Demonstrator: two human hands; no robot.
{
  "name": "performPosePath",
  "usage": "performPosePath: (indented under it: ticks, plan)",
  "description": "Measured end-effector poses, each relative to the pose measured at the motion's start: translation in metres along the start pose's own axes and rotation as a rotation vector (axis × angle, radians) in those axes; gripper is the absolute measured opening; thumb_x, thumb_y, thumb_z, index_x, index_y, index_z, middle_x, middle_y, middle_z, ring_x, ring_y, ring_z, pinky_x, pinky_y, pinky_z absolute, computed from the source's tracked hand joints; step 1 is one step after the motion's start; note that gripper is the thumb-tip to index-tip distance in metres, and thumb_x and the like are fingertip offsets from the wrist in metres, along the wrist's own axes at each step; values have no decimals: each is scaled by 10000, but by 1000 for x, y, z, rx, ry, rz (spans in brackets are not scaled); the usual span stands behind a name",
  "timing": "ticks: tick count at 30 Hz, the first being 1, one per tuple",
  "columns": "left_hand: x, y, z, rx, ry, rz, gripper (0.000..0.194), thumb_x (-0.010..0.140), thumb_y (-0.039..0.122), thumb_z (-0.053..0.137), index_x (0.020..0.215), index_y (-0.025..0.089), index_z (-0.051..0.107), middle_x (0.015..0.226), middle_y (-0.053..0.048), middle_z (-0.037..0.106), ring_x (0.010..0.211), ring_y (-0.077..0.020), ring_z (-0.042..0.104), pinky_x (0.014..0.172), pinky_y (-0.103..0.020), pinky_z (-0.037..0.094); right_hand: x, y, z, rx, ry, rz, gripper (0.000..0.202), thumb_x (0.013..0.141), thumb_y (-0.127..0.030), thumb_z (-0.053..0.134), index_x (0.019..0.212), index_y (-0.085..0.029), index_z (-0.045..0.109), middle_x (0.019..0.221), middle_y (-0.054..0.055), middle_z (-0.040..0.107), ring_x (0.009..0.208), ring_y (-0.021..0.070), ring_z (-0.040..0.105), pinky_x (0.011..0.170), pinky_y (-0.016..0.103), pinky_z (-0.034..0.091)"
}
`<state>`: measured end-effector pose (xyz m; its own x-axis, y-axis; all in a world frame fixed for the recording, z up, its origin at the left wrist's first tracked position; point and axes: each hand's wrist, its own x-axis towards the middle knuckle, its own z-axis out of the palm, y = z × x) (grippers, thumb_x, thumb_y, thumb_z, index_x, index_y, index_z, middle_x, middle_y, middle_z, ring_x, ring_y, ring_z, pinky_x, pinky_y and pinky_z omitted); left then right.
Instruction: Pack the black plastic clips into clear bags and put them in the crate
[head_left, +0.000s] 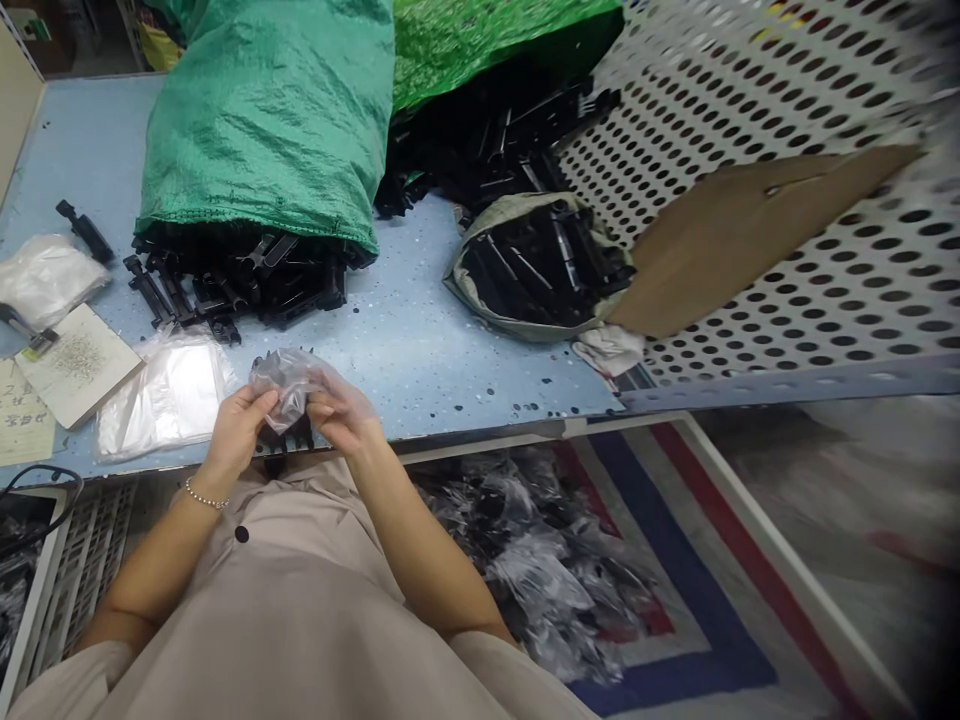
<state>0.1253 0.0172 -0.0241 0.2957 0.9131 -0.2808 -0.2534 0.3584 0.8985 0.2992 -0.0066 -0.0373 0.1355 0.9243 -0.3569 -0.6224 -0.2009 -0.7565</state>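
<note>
Clear plastic bag point(289, 388) between both hands at table point(420, 365) front edge, long axis roughly sideways. Left hand point(247, 415) pinches its left side, right hand point(341, 412) grips the other; both about equally near. Black plastic parts point(300, 436) show just under the bag, between the hands. Flat stack of clear bags point(169, 395) beside left hand. Yellow note point(22, 415), far left: handwriting, unreadable. No brands legible.

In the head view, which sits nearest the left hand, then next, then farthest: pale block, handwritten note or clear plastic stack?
1. Clear plastic stack, just left of the left hand
2. Pale block, left beyond the stack
3. Handwritten note, at the view's left edge
</note>
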Motion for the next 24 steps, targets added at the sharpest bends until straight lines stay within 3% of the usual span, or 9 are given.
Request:
performPosePath:
  ticks: [2,4,6,9,12,15,18,20,24]
  plan:
    - [1,1,-3,100,112,96,359,686,450,850,775,171,644,731,17,630,675,-112,564,675,-247,474,-10,-8,4,-356,203,-300,273,952,-465,546,1059,-228,628,1087,66,640,843,144,625,752,304,565]
    - [2,7,-6,274,179,214,349,659,400,875,701,179,608,685,36,576,652,-106,521,652,-240,442,-23,-18,10,-710,343,-584,340,981,-510,468,1096,-233,628,1159,98,607,1098,222,578,950,412,498]
    - [2,13,-5,446,143,302,347,667,353,870,637,181,571,679,35,537,660,-108,495,651,-241,424,-33,-25,19,-964,225,-702,344,980,-523,469,1020,-233,650,1090,95,628,1139,253,541,1021,458,423]
    - [2,21,1,457,-60,296,350,690,314,844,591,174,539,740,10,561,719,-124,528,688,-254,443,-38,-27,29,-1005,-90,-634,290,960,-484,544,853,-231,638,904,48,649,995,227,570,960,419,429]
    - [5,28,-2,229,-129,164,364,685,321,837,610,166,516,827,-12,605,729,-119,564,683,-251,473,-31,-26,25,-827,-27,-553,287,950,-467,572,809,-219,602,845,19,620,882,186,569,864,351,450]
    - [8,34,-15,152,15,233,312,701,295,819,721,181,529,899,-10,625,682,-94,557,636,-234,490,-23,-28,11,-791,16,-540,273,946,-471,577,852,-218,619,856,17,620,863,178,575,833,324,460]
    - [9,39,-30,433,159,521,143,809,251,709,818,201,575,1025,-34,650,771,-123,612,706,-278,543,-19,-29,-1,-1034,104,-652,247,1002,-381,481,1017,-213,662,976,64,657,947,209,592,895,359,464]
    - [10,43,-38,723,163,653,64,876,201,594,828,201,637,1047,-54,668,890,-162,647,791,-323,559,-15,-26,-6,-1325,122,-682,285,1013,-275,415,1129,-205,666,1039,96,665,993,232,589,914,382,467]
    - [16,54,-52,981,171,699,212,906,162,530,960,203,731,994,-50,701,858,-159,663,782,-321,558,7,-19,-8,-1792,-48,-641,432,966,-106,363,1296,-233,612,1358,117,578,1186,276,529,874,394,508]
